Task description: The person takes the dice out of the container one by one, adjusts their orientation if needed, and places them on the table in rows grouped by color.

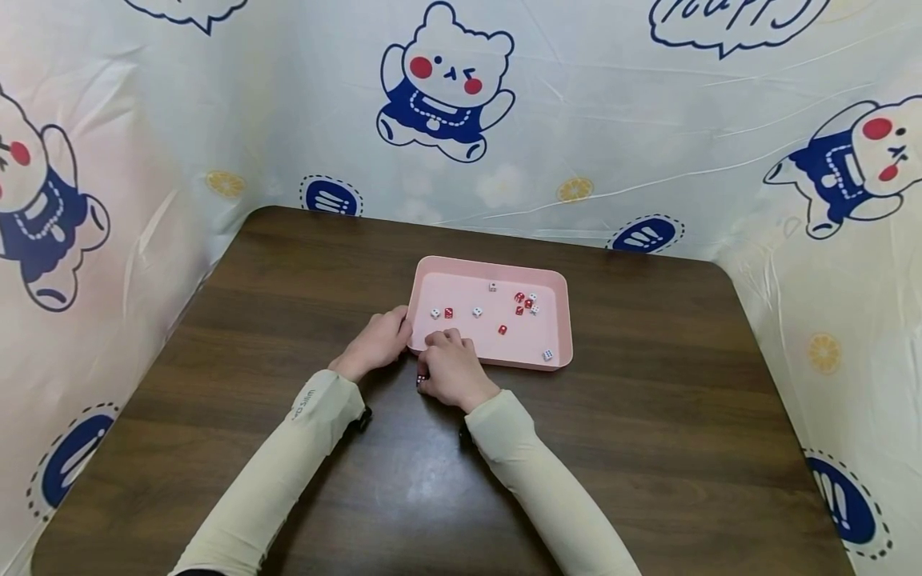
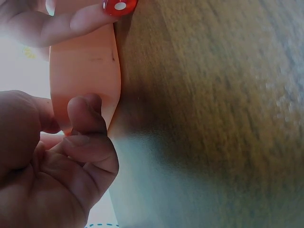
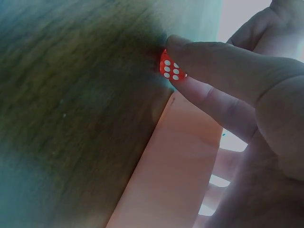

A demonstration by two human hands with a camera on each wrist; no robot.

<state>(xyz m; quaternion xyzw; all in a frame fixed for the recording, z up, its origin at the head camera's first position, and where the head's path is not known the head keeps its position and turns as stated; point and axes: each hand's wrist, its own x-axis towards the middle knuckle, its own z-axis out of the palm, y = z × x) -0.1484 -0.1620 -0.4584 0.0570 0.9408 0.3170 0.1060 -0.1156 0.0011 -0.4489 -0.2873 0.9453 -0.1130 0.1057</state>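
Note:
A pink tray (image 1: pixel 490 276) lies on the table, with several small red and white dice inside, such as a white die (image 1: pixel 547 354) near its front right corner. My left hand (image 1: pixel 378 344) grips the tray's left rim near the front corner. In the left wrist view, curled fingers (image 2: pixel 90 142) sit against the tray's side wall. Between thumb and index finger, my right hand (image 1: pixel 455 372) pinches a red die (image 3: pixel 171 68) with white dots, just outside the front wall. The other right fingers reach over the tray's front rim.
The dark wooden table (image 1: pixel 648 448) stretches out on every side of the tray. A patterned cloth (image 1: pixel 576 104) with bear drawings hangs behind the table and along both sides. Toward the tray's right, several red and white dice cluster around a red die (image 1: pixel 519 310).

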